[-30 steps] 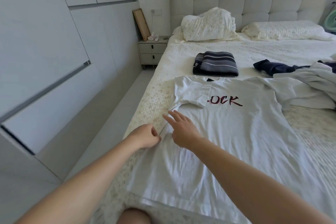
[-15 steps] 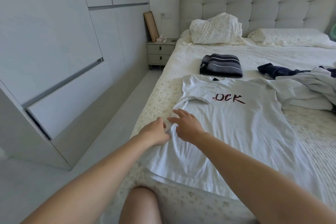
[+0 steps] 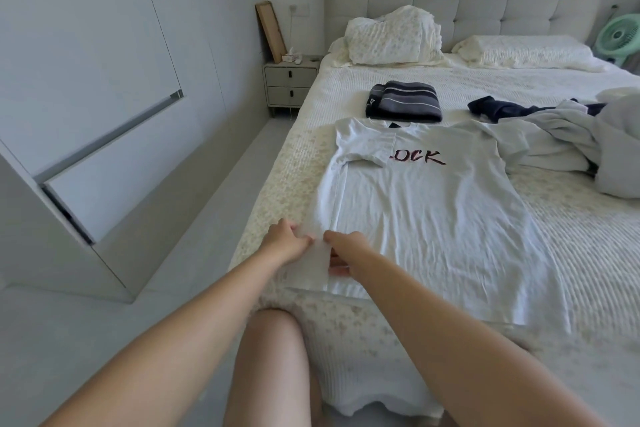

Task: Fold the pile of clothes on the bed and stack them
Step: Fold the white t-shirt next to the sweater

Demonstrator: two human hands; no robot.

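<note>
Beyond the white T-shirt spread on the bed: folded striped garment, unfolded pile right. Both hands have slid hemward; left hand pinches the side edge, right hand apparently grips beneath it.

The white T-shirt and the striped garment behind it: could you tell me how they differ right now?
The white T-shirt lies spread flat, only its left side folded in; the striped garment is already a compact folded bundle. The T-shirt is plain white with lettering, the other dark with pale stripes. Both rest on the bed.
</note>
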